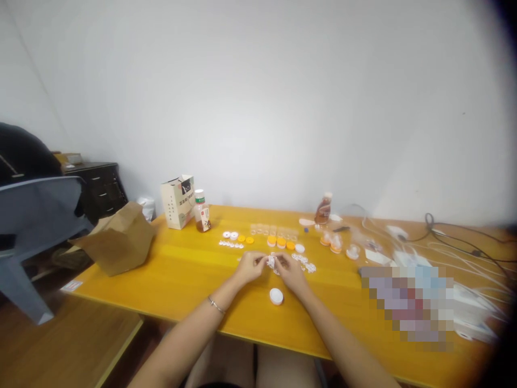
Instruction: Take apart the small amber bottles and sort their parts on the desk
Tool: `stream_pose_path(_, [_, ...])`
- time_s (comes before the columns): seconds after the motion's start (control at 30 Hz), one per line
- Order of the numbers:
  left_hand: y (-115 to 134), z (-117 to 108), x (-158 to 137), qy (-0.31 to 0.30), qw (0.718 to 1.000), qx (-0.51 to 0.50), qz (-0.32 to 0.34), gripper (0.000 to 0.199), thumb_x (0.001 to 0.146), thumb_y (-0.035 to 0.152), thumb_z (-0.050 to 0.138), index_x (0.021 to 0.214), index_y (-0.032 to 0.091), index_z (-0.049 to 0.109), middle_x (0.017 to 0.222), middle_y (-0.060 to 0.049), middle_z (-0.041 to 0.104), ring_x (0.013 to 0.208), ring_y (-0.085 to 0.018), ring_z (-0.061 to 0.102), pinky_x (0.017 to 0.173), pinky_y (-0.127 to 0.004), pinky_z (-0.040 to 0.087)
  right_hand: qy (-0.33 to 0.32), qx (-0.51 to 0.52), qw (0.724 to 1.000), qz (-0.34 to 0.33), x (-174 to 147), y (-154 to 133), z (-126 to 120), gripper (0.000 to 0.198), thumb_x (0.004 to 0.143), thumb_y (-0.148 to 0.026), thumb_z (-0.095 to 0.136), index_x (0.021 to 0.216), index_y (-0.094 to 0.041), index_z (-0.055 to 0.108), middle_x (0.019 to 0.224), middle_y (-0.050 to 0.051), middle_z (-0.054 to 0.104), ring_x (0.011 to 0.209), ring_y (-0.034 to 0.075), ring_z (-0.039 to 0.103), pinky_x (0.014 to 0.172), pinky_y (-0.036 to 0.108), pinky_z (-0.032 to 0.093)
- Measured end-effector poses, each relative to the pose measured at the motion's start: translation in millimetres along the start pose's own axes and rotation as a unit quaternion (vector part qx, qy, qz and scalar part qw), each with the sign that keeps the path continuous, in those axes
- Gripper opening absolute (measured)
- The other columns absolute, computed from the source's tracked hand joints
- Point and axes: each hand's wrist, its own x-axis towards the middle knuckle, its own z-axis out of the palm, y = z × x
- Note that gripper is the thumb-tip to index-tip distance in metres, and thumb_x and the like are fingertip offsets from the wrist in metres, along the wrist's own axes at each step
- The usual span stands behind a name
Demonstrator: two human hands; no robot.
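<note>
Over the middle of the wooden table (181, 275), my left hand (250, 267) and my right hand (290, 272) meet fingertip to fingertip. Both pinch a small white piece (271, 262), whose exact kind is too blurred to make out. A round white lid (276, 296) with an orange edge lies between my forearms. Just right of my right hand are several white flower-shaped pieces (309, 267). Beyond my hands runs a row of orange and white caps (281, 243), with clear cups (274, 230) behind it. More caps (242, 238) and a line of small white pieces (231, 244) sit further left.
A brown paper bag (125, 237) stands at the left edge, near a printed carton bag (177, 202) and a drink bottle (202, 211). Another brown bottle (323, 209) is at the back. Clear domed items (335, 243), cables (456, 245) and a blurred-out patch (407, 307) occupy the right.
</note>
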Motion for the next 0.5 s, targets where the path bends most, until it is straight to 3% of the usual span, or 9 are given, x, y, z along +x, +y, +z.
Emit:
stream_pose_path(0.17, [-2,-9,2,0.016,1.0,0.013,-0.012,0.03,0.082,0.024,0.042,0.063,0.011,0.062,0.058,-0.001,0.058,0.056,-0.01,0.049,0.054,-0.019,0.035,0.08,0.049,0.995,0.045,6,10,-11,0.028,0.071,-0.046,0.051,0.077,-0.019,0.054,0.065,0.003,0.063,0.059,0.017,0.059,0.058,0.03,0.048])
stream_pose_path(0.33, [-2,-15,3,0.027,0.999,0.014,-0.022,0.028,0.083,0.024,0.041,0.067,0.012,0.061,0.066,-0.002,0.062,0.06,-0.011,0.051,0.058,-0.019,0.038,0.034,-0.043,0.998,0.02,5,15,-9,0.022,0.073,-0.039,0.05,0.08,-0.02,0.058,0.068,0.003,0.064,0.061,0.018,0.059,0.06,0.03,0.047])
stream_pose_path(0.5, [0,-13,2,0.024,0.999,0.015,-0.026,0.027,0.083,0.025,0.042,0.071,0.013,0.062,0.069,-0.003,0.063,0.062,-0.012,0.052,0.061,-0.02,0.039,0.025,-0.175,0.983,-0.041,4,23,-3,0.022,0.075,-0.033,0.046,0.081,-0.019,0.063,0.074,0.005,0.064,0.069,0.02,0.057,0.067,0.033,0.045])
